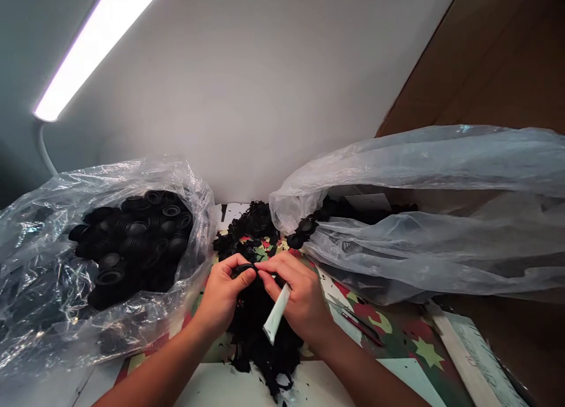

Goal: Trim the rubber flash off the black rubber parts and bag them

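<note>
Between the thumb and fingers of my left hand (224,289) is a small black rubber piece (245,268), apparently round. My right hand (299,292) is closed around a tool with a flat white handle (278,316), which sticks out toward me below the palm. The tool's working end is hidden by my fingers. My right fingertips pinch at the right edge of the rubber piece, so both hands meet there. Directly beneath them lies a heap of black rubber scraps (269,342), partly covered by my hands.
On the left, a clear plastic bag (200,219) holds many ribbed black rubber parts (136,242). Another plastic bag (397,236) lies open on the right, with black pieces (304,227) at its mouth. Tweezers (357,322) rest on the patterned cover (424,348). A lamp (97,48) glows above left.
</note>
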The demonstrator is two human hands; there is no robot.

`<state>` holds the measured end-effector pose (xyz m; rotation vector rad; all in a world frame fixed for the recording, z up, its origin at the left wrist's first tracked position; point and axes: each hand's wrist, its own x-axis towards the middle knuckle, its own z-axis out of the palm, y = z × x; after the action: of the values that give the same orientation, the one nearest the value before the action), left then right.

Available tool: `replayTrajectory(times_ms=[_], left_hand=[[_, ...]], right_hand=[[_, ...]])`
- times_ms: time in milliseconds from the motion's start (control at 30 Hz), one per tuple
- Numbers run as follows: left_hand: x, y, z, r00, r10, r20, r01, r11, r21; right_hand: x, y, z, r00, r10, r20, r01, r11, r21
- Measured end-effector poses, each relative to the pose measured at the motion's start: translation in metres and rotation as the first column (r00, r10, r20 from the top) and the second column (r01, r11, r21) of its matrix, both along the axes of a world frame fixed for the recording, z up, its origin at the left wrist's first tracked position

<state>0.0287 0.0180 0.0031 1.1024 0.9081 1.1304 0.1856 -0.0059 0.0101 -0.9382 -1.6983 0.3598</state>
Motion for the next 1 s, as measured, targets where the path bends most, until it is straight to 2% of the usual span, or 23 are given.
replayTrajectory(times_ms=[233,367,467,533,600,700,833,900,1000], left_hand=[[-0.004,0.003,0.009,0.986,0.030,-0.161,-0.016,0.996,0.089],[-0.004,0.002,0.016,0.977,0.003,-0.215,0.014,0.997,0.079],[-0.004,0.001,0.019,0.984,-0.054,-0.168,0.059,0.998,0.025],[-0.003,0.000,0.022,0.993,-0.087,-0.086,0.085,0.996,-0.022],[-0.003,-0.001,0.024,0.995,-0.094,0.027,0.096,0.992,-0.083],[-0.003,-0.002,0.026,0.981,-0.042,0.190,0.078,0.980,-0.182],[-0.004,0.000,0.024,0.960,0.034,0.279,0.033,0.972,-0.231],[-0.004,0.001,0.022,0.955,0.058,0.291,0.012,0.972,-0.235],[-0.002,0.001,0.021,0.954,0.072,0.292,-0.003,0.973,-0.230]], right_hand=[[0.002,0.001,-0.001,0.997,-0.011,0.080,0.009,1.000,0.029],[0.001,0.003,-0.005,0.987,-0.055,0.153,0.049,0.998,0.043],[0.006,0.010,-0.007,0.981,-0.126,0.146,0.126,0.992,0.006],[0.012,0.015,-0.009,0.977,-0.184,0.111,0.191,0.980,-0.058],[0.018,0.018,-0.009,0.978,-0.187,0.087,0.199,0.969,-0.149],[0.019,0.017,-0.008,0.991,-0.110,0.072,0.125,0.960,-0.251],[0.011,0.010,-0.004,0.999,-0.026,-0.025,0.018,0.955,-0.298],[0.006,0.006,-0.001,0.992,0.042,-0.117,-0.086,0.914,-0.397],[-0.001,0.002,0.002,0.947,0.113,-0.301,-0.265,0.803,-0.534]])
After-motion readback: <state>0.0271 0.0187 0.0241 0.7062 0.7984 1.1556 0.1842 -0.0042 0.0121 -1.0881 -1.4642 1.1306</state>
